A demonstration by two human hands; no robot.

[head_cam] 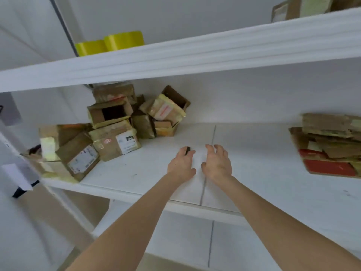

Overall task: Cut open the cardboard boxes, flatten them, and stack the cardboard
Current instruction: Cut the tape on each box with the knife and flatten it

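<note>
Left grip point(181, 165): fingers curled round a small dark thing point(188, 150), probably the cutter. It is too small and blurred to be sure, and I cannot tell whether a blade is out.
Right grip point(216, 163): spread, with the fingers loosely bent and holding nothing, just beside the left and low over the shelf.
Shelf point(254, 173): a white board with a thin seam running under the hands.
Uncut boxes point(115, 141): a loose heap at the back left of the same shelf, near the left grip. Most are taped and labelled, and one open box point(114, 113) gapes toward the camera.
Flattened stack point(330, 145): cardboard lying at the right end of the shelf, well apart from both hands.
Step in hand: by my judgement, fetching the next box from the heap.
Doing it well: take a top or front box with the empty right grip, since pulling a lower one would likely topple the rest. Bring it to the bare board between heap and stack. Keep the dark tool pointed away from the reaching fingers, then cut along the tape seam, away from the holding hand.
Upper shelf point(214, 49): two yellow tape rolls point(111, 45) stand on it, out of the way.
</note>
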